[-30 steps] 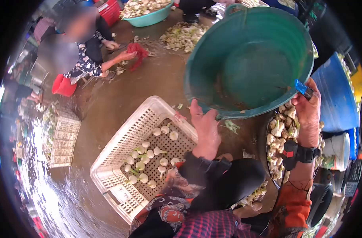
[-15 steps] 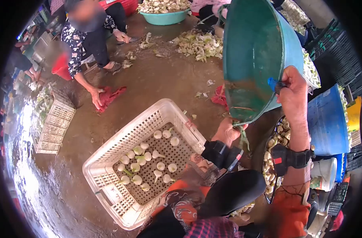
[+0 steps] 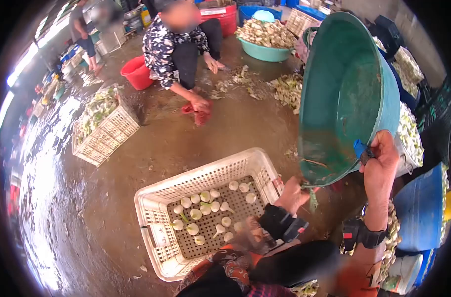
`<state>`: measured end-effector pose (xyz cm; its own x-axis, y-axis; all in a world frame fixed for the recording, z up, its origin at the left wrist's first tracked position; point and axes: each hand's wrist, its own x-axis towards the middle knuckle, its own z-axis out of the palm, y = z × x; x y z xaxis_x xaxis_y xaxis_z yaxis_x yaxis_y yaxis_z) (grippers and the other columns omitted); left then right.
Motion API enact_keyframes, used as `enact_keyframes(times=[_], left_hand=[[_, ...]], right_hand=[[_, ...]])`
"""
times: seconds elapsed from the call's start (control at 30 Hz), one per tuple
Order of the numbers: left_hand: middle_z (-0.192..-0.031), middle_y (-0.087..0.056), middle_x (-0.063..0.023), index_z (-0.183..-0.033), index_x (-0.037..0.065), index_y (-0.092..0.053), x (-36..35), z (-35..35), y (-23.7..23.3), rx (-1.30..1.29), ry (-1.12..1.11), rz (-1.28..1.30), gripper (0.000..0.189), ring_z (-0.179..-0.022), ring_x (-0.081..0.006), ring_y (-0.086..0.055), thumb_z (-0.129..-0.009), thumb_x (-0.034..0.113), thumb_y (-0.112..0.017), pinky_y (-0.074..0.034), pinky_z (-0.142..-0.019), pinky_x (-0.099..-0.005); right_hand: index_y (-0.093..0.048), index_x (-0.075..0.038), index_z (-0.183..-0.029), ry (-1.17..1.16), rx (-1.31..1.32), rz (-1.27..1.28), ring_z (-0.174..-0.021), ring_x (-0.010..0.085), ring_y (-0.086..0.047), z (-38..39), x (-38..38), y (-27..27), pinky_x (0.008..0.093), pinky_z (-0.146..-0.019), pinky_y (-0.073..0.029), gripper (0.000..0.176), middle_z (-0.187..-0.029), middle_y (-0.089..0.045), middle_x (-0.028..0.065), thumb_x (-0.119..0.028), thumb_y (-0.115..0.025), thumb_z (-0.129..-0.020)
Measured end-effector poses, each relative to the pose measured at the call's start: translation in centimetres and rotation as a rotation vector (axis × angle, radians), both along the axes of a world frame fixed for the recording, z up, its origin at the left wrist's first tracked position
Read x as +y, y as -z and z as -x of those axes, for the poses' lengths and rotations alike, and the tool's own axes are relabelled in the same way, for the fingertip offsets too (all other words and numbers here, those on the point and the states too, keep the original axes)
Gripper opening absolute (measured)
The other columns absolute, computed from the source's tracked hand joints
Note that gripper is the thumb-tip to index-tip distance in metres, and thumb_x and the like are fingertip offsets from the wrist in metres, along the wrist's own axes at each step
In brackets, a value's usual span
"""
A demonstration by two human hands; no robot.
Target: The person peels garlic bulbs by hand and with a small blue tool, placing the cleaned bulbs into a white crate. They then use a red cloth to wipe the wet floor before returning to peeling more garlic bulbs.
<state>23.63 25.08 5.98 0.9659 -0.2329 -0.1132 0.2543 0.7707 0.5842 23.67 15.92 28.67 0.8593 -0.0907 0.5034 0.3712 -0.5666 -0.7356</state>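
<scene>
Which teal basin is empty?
The big basin, tipped on edge and gripped by the left hand and right hand. The far basin is heaped with vegetables.

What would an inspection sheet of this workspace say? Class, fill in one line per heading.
Surface: wet, muddy floor.
Job's things: basin tipped on edge, only dirt inside; crate holds a few bulbs.
Clutter: trimmings and a red cloth on the floor.
Hands: left hand grips the basin's lower rim; right hand grips its side rim, with a blue tool.
Cables: nothing seen.
Surroundings: a crouching person, second crate, red bucket, blue bin.
</scene>
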Motion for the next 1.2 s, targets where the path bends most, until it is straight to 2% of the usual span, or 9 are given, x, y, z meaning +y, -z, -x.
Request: enact_keyframes(times=[0.2, 0.23, 0.27, 0.3, 0.57, 0.63, 0.9, 1.03, 1.2], left_hand=[[-0.086, -0.063, -0.0105, -0.088, -0.005, -0.059, 12.7, -1.6, 0.9, -0.344, -0.343, -1.076, 0.015, -0.081, -0.0121, -0.059, -0.074, -0.005, -0.063, -0.049, -0.070, -0.0268], [-0.063, -0.061, -0.0143, -0.076, -0.003, -0.060, 14.4, -2.1, -0.1, -0.476, -0.599, -0.930, 0.022, -0.059, -0.0252, -0.061, -0.070, 0.014, -0.072, -0.047, -0.055, -0.0340], [-0.086, -0.064, -0.0093, -0.084, -0.003, -0.060, 17.5, -1.6, -1.5, -0.234, -0.407, -1.280, 0.014, -0.077, -0.0124, -0.060, -0.072, -0.003, -0.066, -0.049, -0.065, -0.0260], [-0.082, -0.065, -0.0105, -0.089, -0.002, -0.060, 19.7, -0.4, -2.8, -0.583, -0.808, -1.777, 0.019, -0.072, -0.0155, -0.061, -0.070, 0.000, -0.067, -0.048, -0.062, -0.0276], [-0.089, -0.056, -0.0192, -0.089, -0.002, -0.060, 33.1, 2.6, -2.0, -0.194, -0.632, -2.002, 0.037, -0.073, -0.0316, -0.055, -0.070, 0.027, -0.075, -0.046, -0.067, -0.0398], [-0.089, -0.057, -0.0198, -0.089, -0.001, -0.061, 36.6, 2.8, 0.6, -0.116, -0.661, -2.082, 0.039, -0.076, -0.0325, -0.056, -0.069, 0.030, -0.075, -0.046, -0.069, -0.0397], [-0.091, -0.057, -0.0201, -0.095, -0.003, -0.058, 41.2, 4.8, 3.4, -0.027, -0.392, -2.334, 0.042, -0.078, -0.0306, -0.057, -0.071, 0.028, -0.072, -0.048, -0.070, -0.0402], [-0.092, -0.056, -0.0161, -0.103, -0.004, -0.055, 36.9, 2.9, 2.2, 0.630, -0.985, -0.775, 0.038, -0.078, -0.0252, -0.055, -0.078, 0.023, -0.065, -0.049, -0.069, -0.0398], [-0.094, -0.056, -0.0097, -0.106, -0.002, -0.054, 28.5, 1.2, -2.3, -0.066, -0.821, -1.367, 0.026, -0.074, -0.0178, -0.053, -0.085, 0.014, -0.054, -0.048, -0.066, -0.0334]], right_hand=[[-0.050, -0.004, -0.092, -0.396, 0.090, -0.436, -0.071, 0.0122, -0.057, -0.8, 2.5, 0.4, 0.0252, -0.059, -0.049, 0.022, -0.082, -0.056, 0.0035, 0.011, -0.046, -0.077], [-0.052, -0.003, -0.102, -0.408, 0.105, -0.392, -0.077, 0.0137, -0.058, -0.6, 2.6, 0.4, 0.0258, -0.063, -0.049, 0.034, -0.088, -0.058, 0.0052, 0.013, -0.039, -0.075], [-0.053, -0.003, -0.103, -0.414, 0.155, -0.424, -0.078, 0.0129, -0.058, -0.4, 2.4, 0.6, 0.0250, -0.066, -0.049, 0.036, -0.088, -0.058, 0.0053, 0.014, -0.039, -0.074], [-0.054, -0.003, -0.105, -0.410, 0.206, -0.456, -0.080, 0.0122, -0.057, -0.3, 1.9, 0.9, 0.0242, -0.069, -0.048, 0.039, -0.089, -0.059, 0.0053, 0.014, -0.039, -0.073], [-0.059, 0.003, -0.101, -0.368, 0.604, -0.043, -0.088, 0.0245, -0.060, 4.4, -8.6, 15.4, 0.0320, -0.077, -0.047, 0.034, -0.094, -0.063, 0.0139, 0.008, -0.049, -0.068], [-0.056, 0.004, -0.106, -0.443, 0.654, 0.415, -0.091, 0.0289, -0.060, 4.9, -7.3, 16.0, 0.0330, -0.081, -0.046, 0.038, -0.098, -0.062, 0.0191, 0.005, -0.051, -0.068], [-0.056, 0.002, -0.102, -0.119, 0.896, 0.563, -0.094, 0.0363, -0.059, 7.3, 0.2, 23.4, 0.0409, -0.079, -0.048, 0.033, -0.097, -0.060, 0.0248, -0.008, -0.054, -0.071], [-0.057, 0.001, -0.104, -0.112, 1.120, 0.392, -0.093, 0.0356, -0.060, 7.5, -0.9, 25.0, 0.0396, -0.080, -0.049, 0.034, -0.097, -0.061, 0.0232, -0.013, -0.057, -0.073], [-0.064, 0.001, -0.095, -0.019, 1.313, 0.143, -0.091, 0.0322, -0.061, 7.2, -2.5, 26.6, 0.0379, -0.078, -0.049, 0.033, -0.096, -0.063, 0.0202, -0.024, -0.063, -0.073]])
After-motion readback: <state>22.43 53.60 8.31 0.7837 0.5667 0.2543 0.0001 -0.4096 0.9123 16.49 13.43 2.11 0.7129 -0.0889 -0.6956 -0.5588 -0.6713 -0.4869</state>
